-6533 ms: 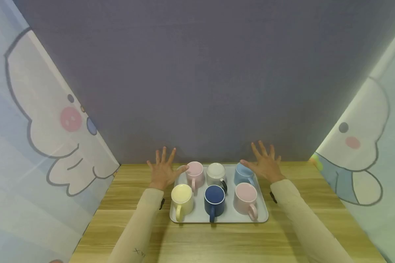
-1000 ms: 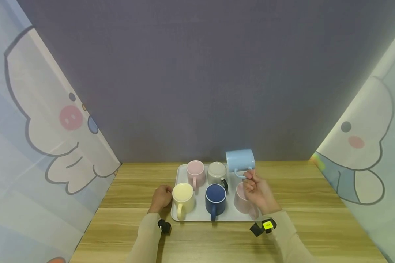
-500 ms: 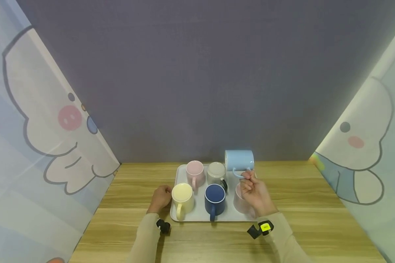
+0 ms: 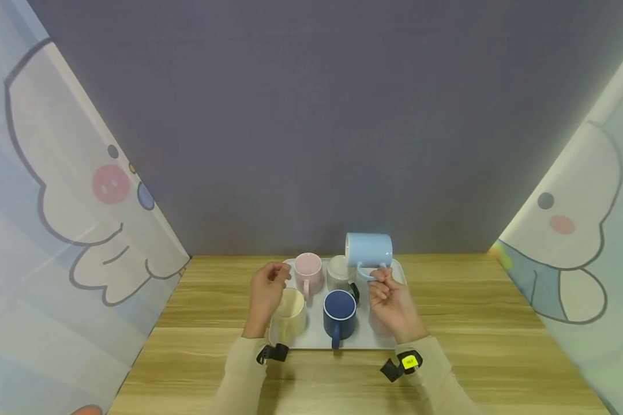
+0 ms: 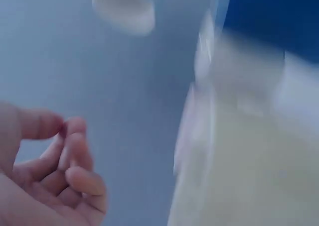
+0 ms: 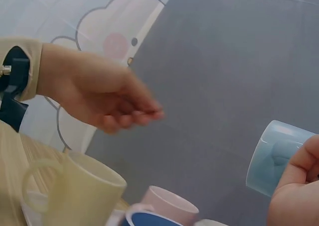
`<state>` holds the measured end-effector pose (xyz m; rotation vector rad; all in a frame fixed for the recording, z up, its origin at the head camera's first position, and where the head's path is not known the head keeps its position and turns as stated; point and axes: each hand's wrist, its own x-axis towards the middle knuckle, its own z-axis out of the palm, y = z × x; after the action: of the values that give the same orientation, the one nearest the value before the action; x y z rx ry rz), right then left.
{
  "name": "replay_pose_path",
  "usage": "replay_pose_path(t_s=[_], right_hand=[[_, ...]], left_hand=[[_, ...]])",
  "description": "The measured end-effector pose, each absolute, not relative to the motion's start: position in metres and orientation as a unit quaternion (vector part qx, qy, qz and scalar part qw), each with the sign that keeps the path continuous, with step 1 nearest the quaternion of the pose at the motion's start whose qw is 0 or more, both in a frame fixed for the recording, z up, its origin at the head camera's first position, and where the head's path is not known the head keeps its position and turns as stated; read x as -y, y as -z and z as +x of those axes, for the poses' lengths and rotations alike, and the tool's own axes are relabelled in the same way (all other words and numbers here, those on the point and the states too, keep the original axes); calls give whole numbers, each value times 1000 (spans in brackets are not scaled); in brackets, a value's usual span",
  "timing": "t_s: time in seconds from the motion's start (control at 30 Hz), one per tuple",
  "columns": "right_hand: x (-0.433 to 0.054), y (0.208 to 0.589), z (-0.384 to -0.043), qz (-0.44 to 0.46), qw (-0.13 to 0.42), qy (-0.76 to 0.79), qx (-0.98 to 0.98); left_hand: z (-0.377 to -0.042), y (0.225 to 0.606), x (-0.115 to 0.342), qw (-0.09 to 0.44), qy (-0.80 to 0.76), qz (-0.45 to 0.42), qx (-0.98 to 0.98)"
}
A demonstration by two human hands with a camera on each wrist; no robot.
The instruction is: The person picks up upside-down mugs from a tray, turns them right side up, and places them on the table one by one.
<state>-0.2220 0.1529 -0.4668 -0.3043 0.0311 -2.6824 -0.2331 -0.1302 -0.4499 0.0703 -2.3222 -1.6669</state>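
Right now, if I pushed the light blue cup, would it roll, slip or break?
The light blue cup might twist, since the right hand holds it by its handle. It looks smooth and shiny, so it may be slippery, and seems hard enough to chip if dropped. Being round, it could roll if laid down, until the handle caught.

No wording, brand or number is legible in your views. One label is present: a yellow label (image 4: 409,362), located on the black strap (image 4: 419,355) that you wear over your right sleeve (image 4: 436,383). Identify it by its bright face against the dark strap. In the head view, a short line of dark print crosses the label. The print is too small and blurred for you to distinguish letters from digits.
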Motion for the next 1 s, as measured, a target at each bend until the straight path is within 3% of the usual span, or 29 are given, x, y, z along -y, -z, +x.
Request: replay_pose_path(t_s=[0.1,0.37,0.8,1.0], right_hand=[[-145,466,-220,-117,223,968,-12],[-130,464,-214,-137,238,961,-34],[-124,461,-206,-156,246,951,-101],[-130,457,-208,-156,258,941,-153]], left_hand=[[-223,445,97,123,658,17,743],[-215,448,44,-21,741,4,671],[-215,457,36,-190,896,-33,399],[-213,456,37,-224,906,-73,352]])
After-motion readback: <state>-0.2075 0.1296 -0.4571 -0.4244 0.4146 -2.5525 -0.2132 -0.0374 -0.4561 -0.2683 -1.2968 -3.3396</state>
